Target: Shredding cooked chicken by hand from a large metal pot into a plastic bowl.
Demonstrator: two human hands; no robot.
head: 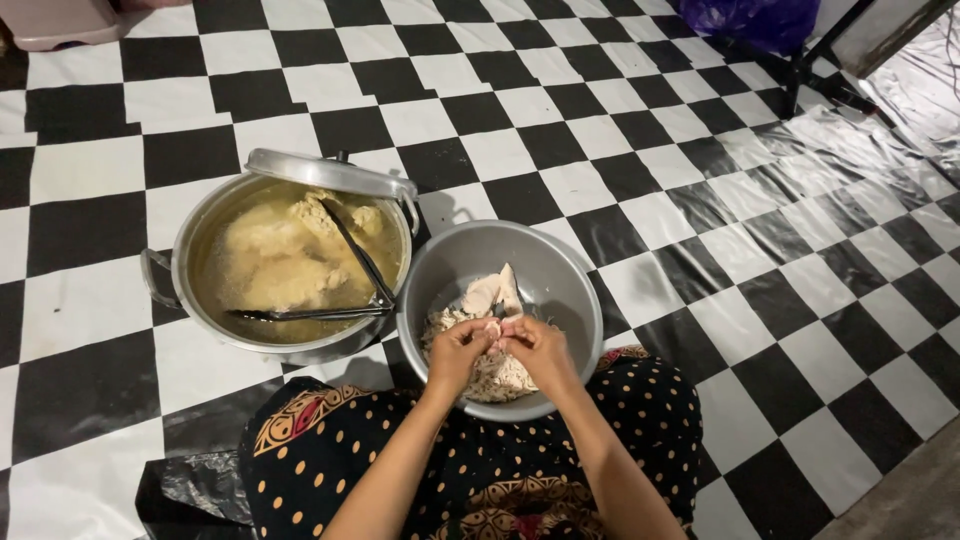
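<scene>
The step in hand looks like shredding cooked chicken: both hands meet over the grey metal bowl [560, 270] in the lower middle of the frame, pulling at a small piece of chicken [494, 327] held between them. The left hand [462, 352] and the right hand [537, 350] face each other with their fingers [478, 332] pinched together on that piece, thumbs and fingertips close, so neither hand is spread wide. Just beneath them in the bowl lies a heap of shredded chicken [500, 378], and behind the hands a larger pale chunk of meat [497, 290] leans upright, not yet torn. To the left of the bowl, touching its rim or just beside it, stands a big metal pot [170, 262] of yellowish broth with more pieces of chicken in it; metal tongs [340, 300] rest across its opening, and its lid [330, 175] sits tilted on the far rim. Everything rests on a black and white chequered floor [600, 110], with the person's dotted dark skirt [480, 460] at the bottom of the frame. By my judgement the next move calls for a firm opposing pull along the grain, letting strands drop onto the heap.
</scene>
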